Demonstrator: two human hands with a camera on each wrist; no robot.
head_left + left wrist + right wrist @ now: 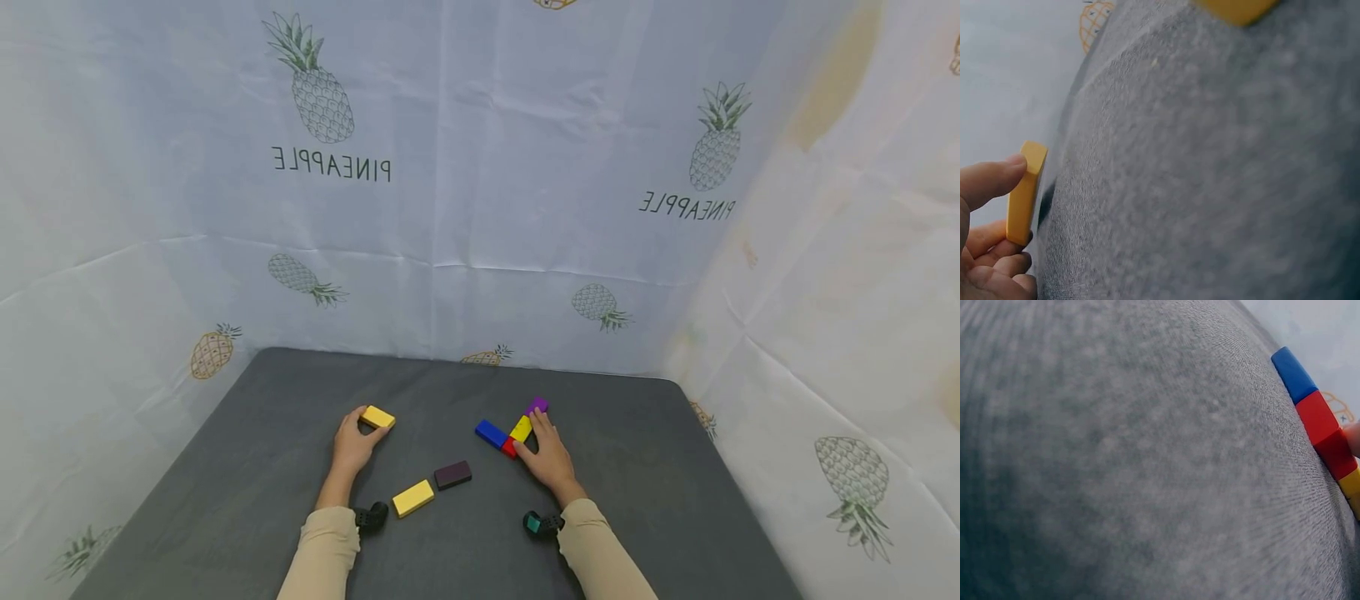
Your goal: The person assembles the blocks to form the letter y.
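Observation:
At the left of the table, my left hand [351, 450] pinches a yellow block [378, 417] between thumb and fingers. The left wrist view shows the thumb on one face of this block [1021, 203] and fingertips at its lower end. My right hand [551, 460] spans a row of small blocks: red [509, 447], bright yellow [521, 429] and purple [538, 404]. Its thumb lies against the red block [1319, 422], and its fingers reach the purple one. A blue block [491, 433] runs off the red end at an angle, forming a corner.
Nearer to me, between the forearms, lie another yellow block [413, 498] and a dark brown block [453, 475], nearly corner to corner. The dark grey table [645, 500] is bordered by a white pineapple-print curtain [480, 208] behind and at both sides.

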